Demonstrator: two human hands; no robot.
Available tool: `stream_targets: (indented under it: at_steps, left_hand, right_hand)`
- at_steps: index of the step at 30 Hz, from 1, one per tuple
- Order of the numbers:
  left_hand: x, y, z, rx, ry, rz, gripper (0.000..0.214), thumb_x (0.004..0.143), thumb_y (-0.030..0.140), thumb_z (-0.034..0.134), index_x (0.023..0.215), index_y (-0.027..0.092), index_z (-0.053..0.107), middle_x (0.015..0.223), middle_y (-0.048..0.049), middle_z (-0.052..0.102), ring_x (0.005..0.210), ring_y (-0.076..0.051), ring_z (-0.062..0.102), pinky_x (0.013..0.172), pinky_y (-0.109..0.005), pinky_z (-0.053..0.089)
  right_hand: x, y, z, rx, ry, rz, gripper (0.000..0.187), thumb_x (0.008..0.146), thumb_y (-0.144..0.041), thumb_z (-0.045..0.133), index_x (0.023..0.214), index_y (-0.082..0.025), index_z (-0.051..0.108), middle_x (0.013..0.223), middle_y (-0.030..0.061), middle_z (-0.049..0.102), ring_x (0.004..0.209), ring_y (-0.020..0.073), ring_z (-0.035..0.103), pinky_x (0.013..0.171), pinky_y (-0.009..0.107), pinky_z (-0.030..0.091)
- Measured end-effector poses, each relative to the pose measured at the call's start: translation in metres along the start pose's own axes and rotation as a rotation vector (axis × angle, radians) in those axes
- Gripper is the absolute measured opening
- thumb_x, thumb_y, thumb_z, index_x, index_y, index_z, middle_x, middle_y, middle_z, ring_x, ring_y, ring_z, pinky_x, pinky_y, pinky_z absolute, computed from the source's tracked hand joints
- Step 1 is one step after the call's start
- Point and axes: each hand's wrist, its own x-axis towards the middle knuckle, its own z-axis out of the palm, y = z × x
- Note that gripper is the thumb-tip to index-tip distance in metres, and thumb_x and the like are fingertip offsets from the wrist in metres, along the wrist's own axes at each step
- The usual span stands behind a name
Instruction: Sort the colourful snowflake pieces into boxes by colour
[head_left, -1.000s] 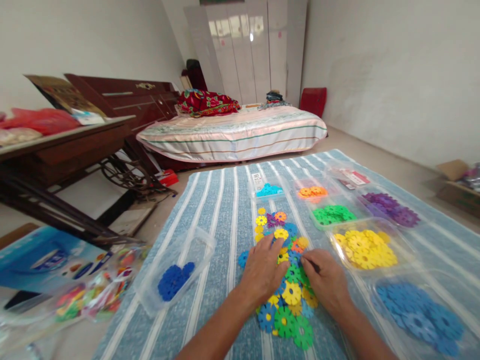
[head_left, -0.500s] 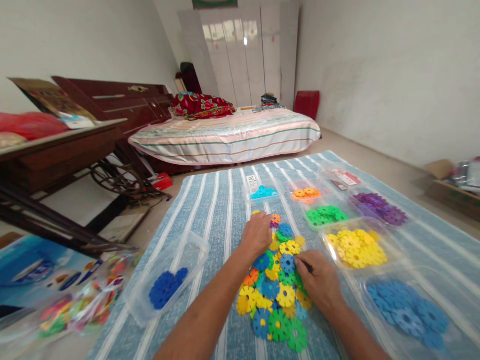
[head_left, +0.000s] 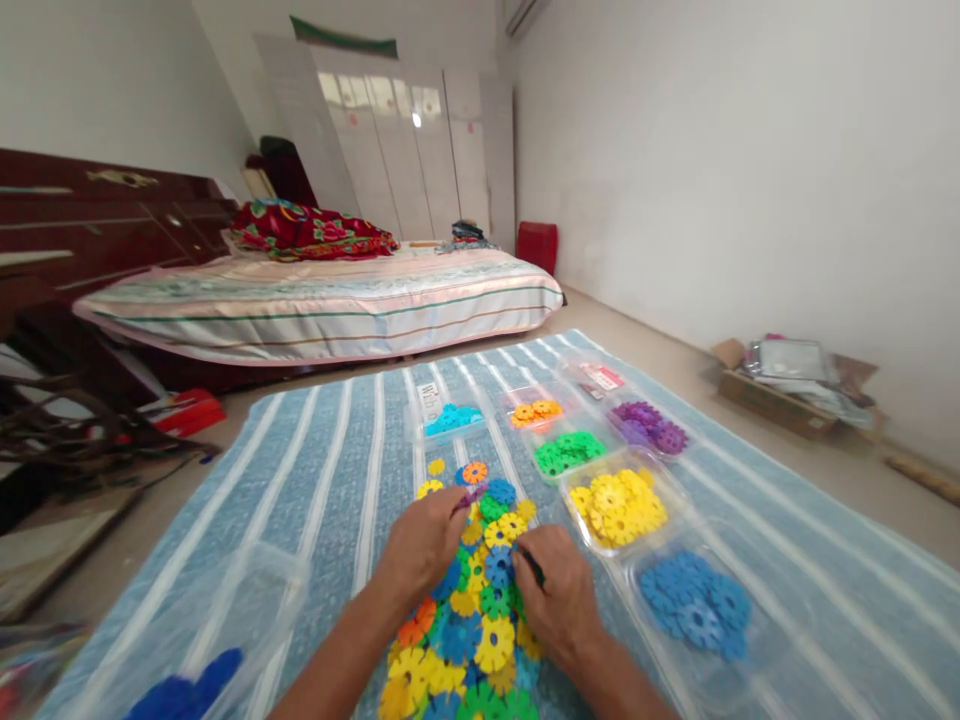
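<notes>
My left hand point(head_left: 421, 540) is closed, pinching a purple notched plastic disc point(head_left: 472, 497) above the far part of a mixed pile. That pile of flower-shaped discs point(head_left: 495, 640) holds yellow, green, blue and orange ones, lying loose on the striped cloth. Over the pile's right side is my right hand point(head_left: 559, 590), its fingers curled together next to a blue disc point(head_left: 499, 566). A dark sliver shows between its fingers, but what it is I cannot make out. An orange disc point(head_left: 475, 472) lies just beyond my left hand.
Clear boxes of sorted discs stand on the right: yellow point(head_left: 619, 507), blue point(head_left: 694, 605), green point(head_left: 570, 453), purple point(head_left: 649, 426) and orange point(head_left: 536, 412). A light-blue set point(head_left: 454, 418) sits farther back. Dark-blue discs point(head_left: 187, 688) lie in a box at lower left. A bed point(head_left: 322, 310) stands beyond.
My left hand has lifted a purple disc from the far end of the pile. My right hand stays closed at the pile's right side. The view has turned to the right.
</notes>
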Motion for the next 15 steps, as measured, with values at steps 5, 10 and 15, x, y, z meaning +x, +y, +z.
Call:
stream_targets:
  at_steps: [5, 10, 15]
  left_hand:
    - [-0.039, 0.028, -0.004, -0.38, -0.069, 0.099, 0.025, 0.085, 0.032, 0.042, 0.094, 0.023, 0.063, 0.088, 0.0009, 0.069, 0.082, -0.016, 0.063, 0.074, -0.023, 0.046]
    - [-0.062, 0.037, 0.0, -0.419, -0.06, 0.024, 0.031, 0.081, 0.034, 0.047, 0.106, 0.023, 0.061, 0.101, -0.0022, 0.069, 0.09, -0.018, 0.064, 0.078, -0.025, 0.048]
    - [-0.062, 0.014, -0.004, -0.352, 0.069, -0.026, 0.044, 0.077, 0.049, 0.051, 0.112, 0.024, 0.059, 0.109, -0.0034, 0.067, 0.098, -0.021, 0.063, 0.085, -0.03, 0.05]
  right_hand:
    - [0.002, -0.025, -0.007, 0.241, -0.002, 0.064, 0.022, 0.083, -0.025, 0.053, 0.102, -0.02, 0.061, 0.091, 0.0051, 0.065, 0.086, 0.0169, 0.058, 0.078, 0.031, 0.047]
    - [0.004, -0.054, -0.019, 0.624, -0.144, 0.397, 0.016, 0.082, -0.03, 0.054, 0.083, -0.018, 0.065, 0.078, 0.0022, 0.068, 0.073, 0.0147, 0.062, 0.068, 0.026, 0.05]
    - [0.028, -0.072, -0.069, 0.455, -0.144, 0.346, 0.016, 0.077, -0.034, 0.06, 0.075, -0.02, 0.068, 0.068, -0.0001, 0.067, 0.065, 0.0135, 0.061, 0.062, 0.023, 0.048]
